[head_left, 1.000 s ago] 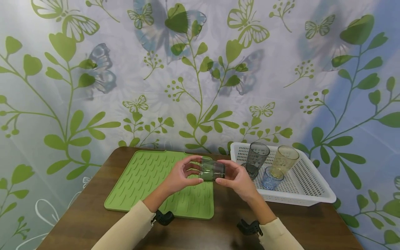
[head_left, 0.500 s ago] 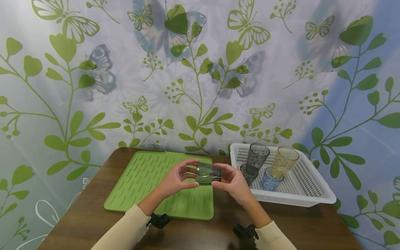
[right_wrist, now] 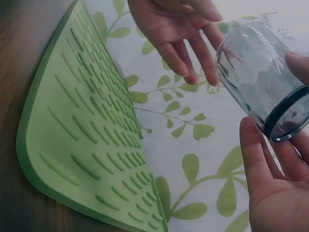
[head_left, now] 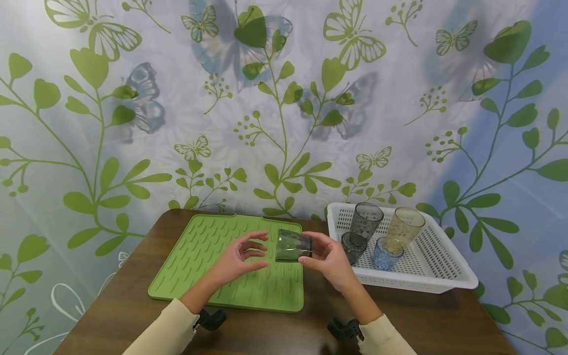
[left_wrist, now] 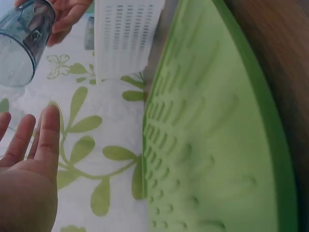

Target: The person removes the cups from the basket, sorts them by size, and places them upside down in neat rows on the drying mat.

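A clear smoky-grey drinking glass (head_left: 293,246) lies sideways in the air over the right part of a green ribbed drying mat (head_left: 191,266). My right hand (head_left: 330,259) grips it by the base end, thumb on the near side and fingers round the far side. The glass's open rim points left, toward my left hand (head_left: 237,259). That hand is apart from the glass, fingers loosely spread over the mat with nothing in them. In the right wrist view the thick base of the glass (right_wrist: 263,72) sits between the right thumb and fingers.
A white perforated basket (head_left: 443,283) stands on the right of the brown table (head_left: 319,320). In it are a tall grey glass (head_left: 366,219), a tall amber glass (head_left: 406,224), a short dark glass (head_left: 353,246) and a short blue glass (head_left: 387,254). A patterned curtain hangs behind.
Both hands held the glass earlier and shifted slightly left with it. My left hand has since let go and moved left, leaving the glass in my right hand.
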A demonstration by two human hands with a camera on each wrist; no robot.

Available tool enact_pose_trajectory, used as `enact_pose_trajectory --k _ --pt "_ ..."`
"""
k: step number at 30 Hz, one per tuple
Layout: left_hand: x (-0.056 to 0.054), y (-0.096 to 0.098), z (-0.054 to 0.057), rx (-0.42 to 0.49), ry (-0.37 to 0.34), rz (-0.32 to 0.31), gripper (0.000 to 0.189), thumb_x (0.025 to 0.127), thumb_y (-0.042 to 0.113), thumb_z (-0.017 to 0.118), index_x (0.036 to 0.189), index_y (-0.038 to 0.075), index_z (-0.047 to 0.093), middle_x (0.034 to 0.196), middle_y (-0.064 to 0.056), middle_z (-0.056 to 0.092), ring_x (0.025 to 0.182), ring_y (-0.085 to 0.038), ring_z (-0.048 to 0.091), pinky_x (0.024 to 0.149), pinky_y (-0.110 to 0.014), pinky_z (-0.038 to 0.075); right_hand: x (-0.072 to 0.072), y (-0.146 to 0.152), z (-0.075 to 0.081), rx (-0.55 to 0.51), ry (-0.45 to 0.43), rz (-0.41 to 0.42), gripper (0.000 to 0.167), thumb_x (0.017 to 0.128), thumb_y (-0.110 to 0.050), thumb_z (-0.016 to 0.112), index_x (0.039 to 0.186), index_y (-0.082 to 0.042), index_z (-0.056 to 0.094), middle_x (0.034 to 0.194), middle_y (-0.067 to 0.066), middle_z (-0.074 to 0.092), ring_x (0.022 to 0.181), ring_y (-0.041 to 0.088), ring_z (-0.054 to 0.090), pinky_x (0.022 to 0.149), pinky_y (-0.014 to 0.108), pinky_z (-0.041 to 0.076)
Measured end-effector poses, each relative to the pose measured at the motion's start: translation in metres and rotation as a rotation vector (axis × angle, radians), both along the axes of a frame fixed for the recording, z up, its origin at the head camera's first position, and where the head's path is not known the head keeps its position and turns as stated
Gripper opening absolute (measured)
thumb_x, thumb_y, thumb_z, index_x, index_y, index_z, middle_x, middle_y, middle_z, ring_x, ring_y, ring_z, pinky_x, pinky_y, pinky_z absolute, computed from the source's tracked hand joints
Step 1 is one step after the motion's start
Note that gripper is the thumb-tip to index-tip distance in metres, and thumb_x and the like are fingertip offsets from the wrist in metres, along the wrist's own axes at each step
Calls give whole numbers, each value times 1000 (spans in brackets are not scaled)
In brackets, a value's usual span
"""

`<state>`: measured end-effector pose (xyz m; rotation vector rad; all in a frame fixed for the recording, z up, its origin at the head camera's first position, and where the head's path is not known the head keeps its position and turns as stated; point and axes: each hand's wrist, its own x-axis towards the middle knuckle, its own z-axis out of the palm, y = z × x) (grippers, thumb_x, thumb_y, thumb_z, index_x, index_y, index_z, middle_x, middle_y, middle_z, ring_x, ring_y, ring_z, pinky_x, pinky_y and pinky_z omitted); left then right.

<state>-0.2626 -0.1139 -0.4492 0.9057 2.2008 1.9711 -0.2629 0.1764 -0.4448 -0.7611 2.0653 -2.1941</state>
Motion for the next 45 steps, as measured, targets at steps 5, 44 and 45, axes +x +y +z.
enact_pose_trajectory --k 5,44,45 --pt "3 -16 -10 -86 70 123 60 91 12 79 145 10 54 141 -17 57 120 -28 63 102 -49 55 0 1 -2 19 -7 -17 64 85 -3 82 142 1 55 117 -3 71 103 8 68 81 25 61" --pt "27 -162 -58 -554 211 659 50 93 29 79 136 8 63 134 -13 63 118 -39 61 95 -49 57 -2 0 -20 15 -24 -37 62 86 -6 83 142 0 57 113 0 71 96 9 69 75 24 61" --pt "28 -165 -57 -560 201 660 51 93 30 79 136 7 63 135 -15 62 117 -40 62 95 -51 57 -2 0 -21 18 -20 -36 63 86 -6 82 143 1 56 113 -1 71 95 9 69 74 24 60"
